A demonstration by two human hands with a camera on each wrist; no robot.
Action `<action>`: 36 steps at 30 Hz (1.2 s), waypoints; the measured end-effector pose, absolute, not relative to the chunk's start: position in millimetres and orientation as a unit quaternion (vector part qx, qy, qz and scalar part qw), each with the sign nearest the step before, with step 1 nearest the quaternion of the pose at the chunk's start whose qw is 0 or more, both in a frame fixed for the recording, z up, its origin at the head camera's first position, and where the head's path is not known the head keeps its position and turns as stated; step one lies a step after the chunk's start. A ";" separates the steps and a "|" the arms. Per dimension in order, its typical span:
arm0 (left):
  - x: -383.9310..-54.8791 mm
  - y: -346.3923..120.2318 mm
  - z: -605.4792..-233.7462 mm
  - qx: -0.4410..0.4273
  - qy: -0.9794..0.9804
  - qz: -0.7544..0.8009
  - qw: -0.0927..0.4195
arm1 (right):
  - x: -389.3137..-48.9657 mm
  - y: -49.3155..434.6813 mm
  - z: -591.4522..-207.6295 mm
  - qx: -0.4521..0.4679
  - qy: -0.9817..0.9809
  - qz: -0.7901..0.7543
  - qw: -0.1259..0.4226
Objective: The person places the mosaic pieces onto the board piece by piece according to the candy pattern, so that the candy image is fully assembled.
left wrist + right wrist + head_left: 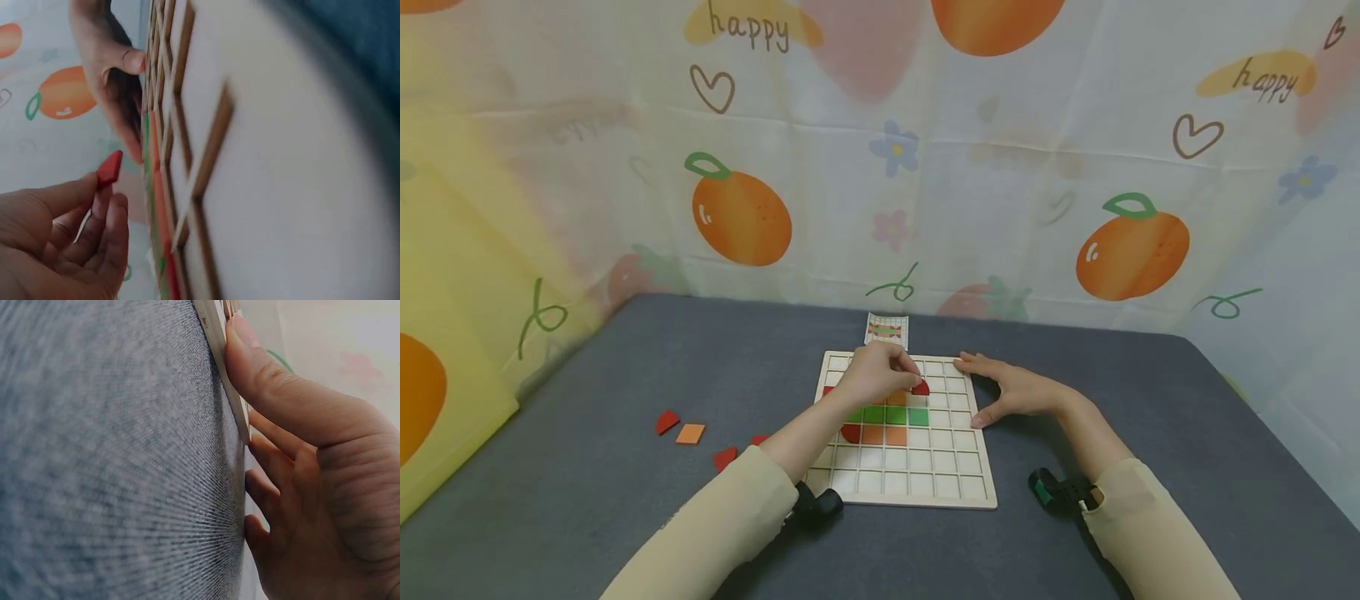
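Note:
My left hand (874, 372) pinches a red round-edged tile (110, 169) between thumb and fingertips, over the upper middle of a white gridded board (940, 462). On the board lie a row of green square tiles (874, 415), orange tiles (897, 436) above and below it, and a red tile (851, 433) at the lower row's left end. The left hand and forearm hide part of this pattern. At the board's right side, my right hand (1018, 392) is spread, its thumb (244, 353) resting on the edge and its fingers reaching to the far corner.
Left of the board, loose red tiles (666, 422) and an orange square tile (690, 434) lie on the dark grey table (760, 358); one red tile is partly behind the left forearm. A small pattern card (887, 331) stands beyond the board, before a printed curtain (820, 167).

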State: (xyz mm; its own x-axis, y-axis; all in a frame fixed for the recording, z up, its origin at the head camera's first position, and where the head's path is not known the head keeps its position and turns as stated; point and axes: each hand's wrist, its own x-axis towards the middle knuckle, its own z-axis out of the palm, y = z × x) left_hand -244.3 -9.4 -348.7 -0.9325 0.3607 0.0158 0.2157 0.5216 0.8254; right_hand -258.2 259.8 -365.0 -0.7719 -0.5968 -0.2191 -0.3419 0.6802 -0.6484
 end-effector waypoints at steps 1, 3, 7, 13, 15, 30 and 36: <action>-244.7 -8.4 -351.2 0.164 0.870 0.459 0.078 | -258.1 259.9 -364.9 -0.263 0.892 -0.300 0.212; -245.4 -6.9 -356.2 0.163 0.871 0.457 0.078 | -257.7 260.0 -364.1 -0.264 0.893 -0.299 0.209; -245.5 -5.8 -361.5 0.171 0.875 0.447 0.066 | -257.3 260.0 -362.4 -0.267 0.894 -0.297 0.205; -244.5 -5.9 -363.5 0.182 0.877 0.441 0.054 | -257.8 259.7 -362.9 -0.267 0.894 -0.295 0.205; -244.7 -5.8 -364.5 0.187 0.878 0.438 0.050 | -257.7 259.6 -363.1 -0.267 0.894 -0.295 0.204; -243.7 -3.3 -366.6 0.195 0.902 0.382 0.042 | -255.8 259.6 -362.6 -0.270 0.893 -0.299 0.202; -243.2 -3.2 -366.9 0.191 0.903 0.383 0.043 | -256.9 259.4 -363.7 -0.271 0.892 -0.300 0.203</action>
